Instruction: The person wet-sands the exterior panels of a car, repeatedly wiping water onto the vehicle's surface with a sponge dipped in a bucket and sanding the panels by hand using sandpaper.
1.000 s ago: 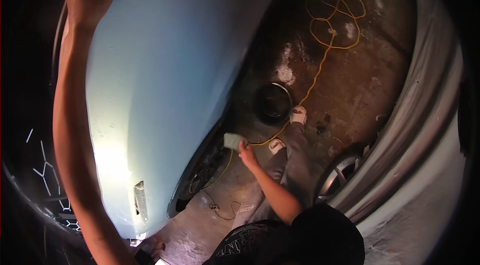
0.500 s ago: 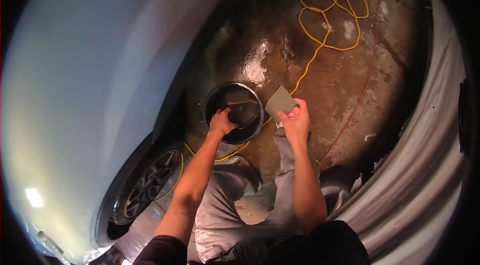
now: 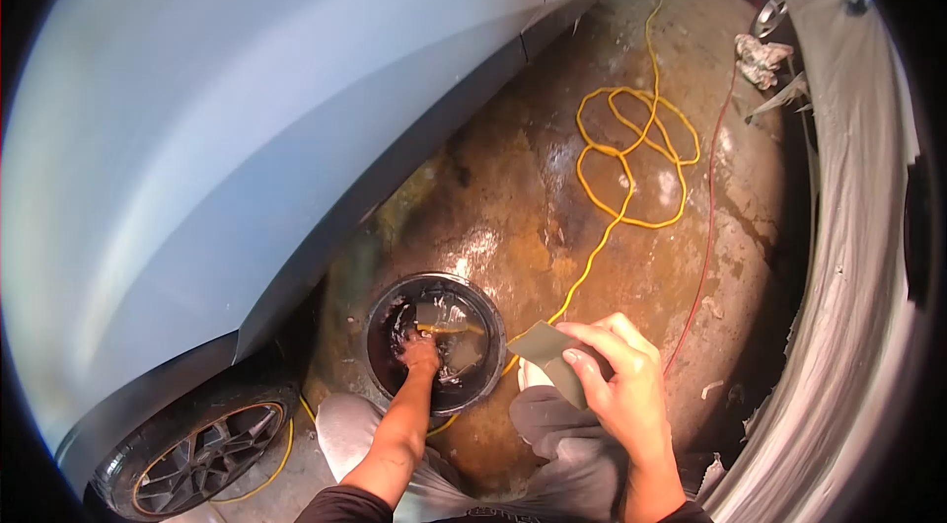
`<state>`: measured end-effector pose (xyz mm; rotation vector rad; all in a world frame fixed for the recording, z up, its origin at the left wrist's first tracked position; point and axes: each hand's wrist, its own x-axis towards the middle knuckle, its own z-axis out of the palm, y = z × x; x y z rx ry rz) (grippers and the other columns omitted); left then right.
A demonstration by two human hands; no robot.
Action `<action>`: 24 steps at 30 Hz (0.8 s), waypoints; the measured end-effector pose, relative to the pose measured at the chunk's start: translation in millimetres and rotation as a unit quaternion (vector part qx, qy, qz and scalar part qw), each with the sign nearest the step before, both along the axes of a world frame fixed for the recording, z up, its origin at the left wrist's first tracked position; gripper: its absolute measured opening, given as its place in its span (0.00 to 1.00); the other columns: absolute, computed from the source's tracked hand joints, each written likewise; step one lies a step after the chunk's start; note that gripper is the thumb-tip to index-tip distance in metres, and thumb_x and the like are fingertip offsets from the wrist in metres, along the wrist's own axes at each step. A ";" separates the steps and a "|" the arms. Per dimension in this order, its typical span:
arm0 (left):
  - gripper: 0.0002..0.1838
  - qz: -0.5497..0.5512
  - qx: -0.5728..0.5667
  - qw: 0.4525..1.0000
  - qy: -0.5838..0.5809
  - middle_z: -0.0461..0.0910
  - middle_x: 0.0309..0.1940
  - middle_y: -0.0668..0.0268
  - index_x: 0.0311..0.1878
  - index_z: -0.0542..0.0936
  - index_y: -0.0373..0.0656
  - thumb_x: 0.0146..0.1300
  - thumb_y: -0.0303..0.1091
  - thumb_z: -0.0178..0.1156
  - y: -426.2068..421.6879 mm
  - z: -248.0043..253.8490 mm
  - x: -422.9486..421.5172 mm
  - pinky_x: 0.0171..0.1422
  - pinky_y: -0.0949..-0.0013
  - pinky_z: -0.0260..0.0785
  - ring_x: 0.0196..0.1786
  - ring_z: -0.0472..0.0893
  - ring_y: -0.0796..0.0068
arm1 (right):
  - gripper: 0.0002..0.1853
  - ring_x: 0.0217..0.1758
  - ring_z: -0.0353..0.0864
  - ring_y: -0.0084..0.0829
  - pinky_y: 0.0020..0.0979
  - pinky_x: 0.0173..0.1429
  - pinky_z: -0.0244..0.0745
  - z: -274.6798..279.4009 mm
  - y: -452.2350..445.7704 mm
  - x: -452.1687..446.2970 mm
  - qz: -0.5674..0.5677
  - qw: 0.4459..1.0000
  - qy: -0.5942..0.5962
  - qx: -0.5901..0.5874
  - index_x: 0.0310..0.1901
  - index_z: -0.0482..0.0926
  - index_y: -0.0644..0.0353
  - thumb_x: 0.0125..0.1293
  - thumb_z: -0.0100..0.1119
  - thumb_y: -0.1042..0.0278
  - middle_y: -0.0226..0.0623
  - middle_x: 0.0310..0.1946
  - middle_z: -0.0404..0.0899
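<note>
Inside a round black bucket (image 3: 498, 365) of water, my left hand (image 3: 420, 353) is dipped, its fingers blurred by the rippling water. Square greyish pieces (image 3: 462, 353) show in the water near it. To the right of the bucket, my right hand (image 3: 621, 365) pinches a thin grey-green sheet (image 3: 552, 357) between thumb and fingers. The sheet is tilted and slightly bent.
A blue-grey car body (image 3: 247, 128) fills the left side, with a black wheel (image 3: 207, 454) below. A yellow cord (image 3: 594, 257) coils on the wet floor (image 3: 533, 178). Grey draped sheeting (image 3: 848, 227), a red line (image 3: 706, 247) and a crumpled cloth (image 3: 762, 59) are at the right.
My left hand has come down from the car's upper side and gone into the bucket, where the water now ripples. My right hand still holds the sheet. The view has shifted.
</note>
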<state>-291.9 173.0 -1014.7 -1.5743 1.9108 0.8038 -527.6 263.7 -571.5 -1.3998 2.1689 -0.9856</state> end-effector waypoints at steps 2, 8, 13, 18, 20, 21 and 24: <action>0.41 0.008 -0.026 0.999 0.027 0.57 0.74 0.47 0.71 0.70 0.68 0.50 0.39 0.73 -18.1 5.1 -1.7 0.69 0.47 0.69 0.71 0.66 0.38 | 0.17 0.36 0.83 0.41 0.33 0.41 0.77 5.3 3.5 7.6 0.013 1.000 0.006 -0.003 0.51 0.84 0.54 0.58 0.68 0.74 0.39 0.36 0.81; 0.39 -0.055 0.081 0.981 0.170 0.77 0.64 0.56 0.67 0.76 0.66 0.46 0.37 0.72 -42.4 203.1 -6.1 0.67 0.57 0.72 0.64 0.77 0.50 | 0.19 0.42 0.84 0.45 0.39 0.48 0.78 -9.1 -18.9 13.8 0.064 0.998 -0.004 0.026 0.52 0.83 0.54 0.58 0.68 0.70 0.42 0.40 0.83; 0.33 -0.099 -0.147 0.875 0.451 0.81 0.52 0.55 0.59 0.80 0.51 0.44 0.29 0.70 -66.9 412.6 13.2 0.64 0.58 0.72 0.58 0.79 0.53 | 0.19 0.42 0.84 0.45 0.39 0.48 0.77 -18.8 -38.1 16.4 0.065 0.996 -0.023 -0.054 0.53 0.83 0.53 0.58 0.68 0.70 0.42 0.41 0.84; 0.26 -0.120 -0.570 0.688 0.434 0.84 0.49 0.62 0.49 0.83 0.43 0.41 0.22 0.71 -78.8 651.3 13.6 0.65 0.59 0.70 0.58 0.77 0.58 | 0.20 0.42 0.84 0.45 0.40 0.48 0.77 -28.6 -50.0 16.6 0.043 0.997 -0.007 -0.058 0.53 0.83 0.52 0.57 0.69 0.70 0.43 0.42 0.83; 0.26 -0.125 -0.731 0.594 0.312 0.78 0.58 0.65 0.52 0.82 0.50 0.46 0.24 0.72 -95.0 702.3 8.7 0.66 0.57 0.69 0.62 0.75 0.56 | 0.20 0.43 0.83 0.48 0.42 0.49 0.78 -35.8 -55.2 18.8 0.066 0.995 -0.007 -0.074 0.53 0.83 0.52 0.57 0.69 0.69 0.43 0.41 0.83; 0.26 -0.122 -0.796 0.528 0.268 0.76 0.61 0.66 0.53 0.82 0.54 0.48 0.26 0.73 -107.5 718.5 3.3 0.66 0.55 0.68 0.63 0.74 0.55 | 0.20 0.43 0.83 0.48 0.42 0.49 0.78 -37.7 -55.8 21.8 0.062 0.995 -0.015 -0.075 0.53 0.83 0.52 0.57 0.69 0.69 0.43 0.41 0.83; 0.27 -0.124 -0.877 0.439 0.153 0.72 0.64 0.68 0.55 0.81 0.59 0.50 0.29 0.74 -159.3 737.1 -12.9 0.66 0.53 0.68 0.62 0.73 0.53 | 0.18 0.43 0.83 0.50 0.44 0.48 0.79 -32.5 -56.7 29.2 0.134 0.985 -0.008 -0.104 0.51 0.82 0.52 0.57 0.68 0.70 0.43 0.39 0.82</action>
